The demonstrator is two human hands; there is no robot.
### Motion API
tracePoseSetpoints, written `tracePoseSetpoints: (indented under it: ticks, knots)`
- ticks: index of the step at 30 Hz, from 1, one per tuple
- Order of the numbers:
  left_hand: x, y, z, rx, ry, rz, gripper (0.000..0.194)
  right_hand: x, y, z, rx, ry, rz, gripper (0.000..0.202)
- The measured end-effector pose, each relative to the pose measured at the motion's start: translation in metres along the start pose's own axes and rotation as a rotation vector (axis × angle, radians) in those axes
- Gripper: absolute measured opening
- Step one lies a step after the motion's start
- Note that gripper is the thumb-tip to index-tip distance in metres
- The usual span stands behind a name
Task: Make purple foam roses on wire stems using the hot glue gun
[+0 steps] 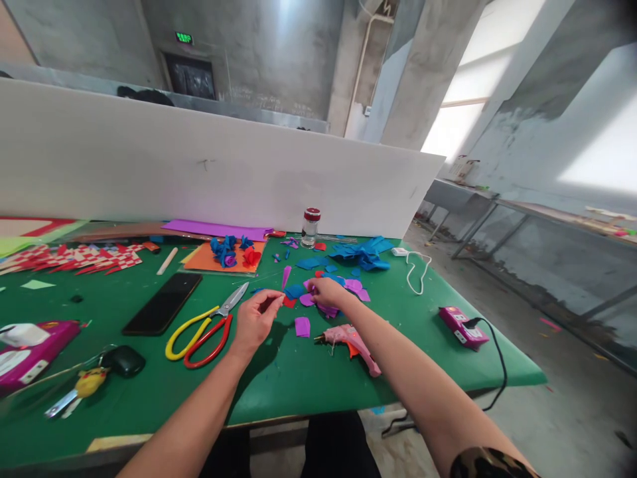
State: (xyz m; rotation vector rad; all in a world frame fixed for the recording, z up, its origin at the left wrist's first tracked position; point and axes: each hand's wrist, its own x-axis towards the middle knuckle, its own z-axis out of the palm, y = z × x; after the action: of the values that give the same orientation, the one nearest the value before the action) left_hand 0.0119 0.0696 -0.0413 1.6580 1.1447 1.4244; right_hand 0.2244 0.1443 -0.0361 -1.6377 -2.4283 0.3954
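My left hand is pinched closed, thumb against fingers. A narrow purple paper piece rises from its fingertips. My right hand reaches down to the loose purple paper petals, its fingers curled; what lies between them is hidden. Near both hands are blue paper scraps and a red scrap. A purple paper square lies in front of them. Below my right wrist a pink glue gun rests on its side. Scissors with yellow and red handles lie left of my left hand.
On the green table lie a black phone, blue crepe paper and paper flowers on an orange sheet. A red-lidded jar stands before the white board. A power strip with a cord sits right.
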Motion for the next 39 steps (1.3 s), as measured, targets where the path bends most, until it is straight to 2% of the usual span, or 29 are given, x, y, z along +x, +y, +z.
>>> tracePoseSetpoints:
  ticks: [4, 7, 11, 15, 18, 20, 22, 24, 27, 30, 33, 36, 39]
  knots:
    - [0.000, 0.003, 0.000, 0.012, -0.009, 0.001, 0.019, -0.001, -0.003, -0.002, 0.028, -0.015, 0.013, 0.010]
    - [0.000, 0.007, 0.000, 0.028, -0.006, 0.001, 0.020, -0.003, -0.003, -0.005, 0.097, 0.030, 0.025, 0.010]
    - [-0.001, 0.007, 0.000, 0.041, -0.012, 0.001, 0.020, -0.012, 0.001, -0.012, 0.263, 0.116, 0.047, 0.019]
    - [0.001, 0.006, -0.001, 0.060, -0.023, 0.026, 0.019, -0.031, -0.003, -0.017, 0.479, 0.127, 0.069, 0.028]
    - [0.003, 0.007, -0.001, -0.039, -0.067, 0.043, 0.018, -0.049, -0.022, -0.016, 0.728, 0.129, 0.100, 0.027]
    - [0.003, 0.009, -0.001, -0.174, -0.124, 0.028, 0.018, -0.063, -0.041, -0.011, 1.159, 0.170, 0.172, 0.034]
    - [0.001, 0.013, -0.002, -0.271, -0.183, -0.024, 0.019, -0.078, -0.064, -0.002, 1.491, 0.246, 0.224, 0.044]
    - [-0.004, 0.018, -0.003, -0.285, -0.237, -0.087, 0.023, -0.092, -0.085, 0.010, 1.677, 0.325, 0.252, 0.044]
    - [-0.014, 0.028, -0.005, -0.241, -0.311, -0.146, 0.027, -0.110, -0.108, 0.027, 1.799, 0.434, 0.313, 0.043]
    - [-0.025, 0.033, -0.005, -0.212, -0.354, -0.241, 0.032, -0.117, -0.121, 0.041, 1.807, 0.545, 0.323, 0.042]
    - [-0.032, 0.030, -0.005, -0.209, -0.313, -0.314, 0.032, -0.121, -0.121, 0.044, 1.681, 0.555, 0.316, 0.040]
    - [-0.026, 0.023, -0.006, -0.164, -0.273, -0.298, 0.032, -0.142, -0.101, 0.034, 1.198, 0.654, 0.288, 0.035]
    - [-0.012, 0.019, -0.009, -0.014, -0.292, -0.188, 0.029, -0.179, -0.060, 0.021, 0.561, 0.860, 0.338, 0.029]
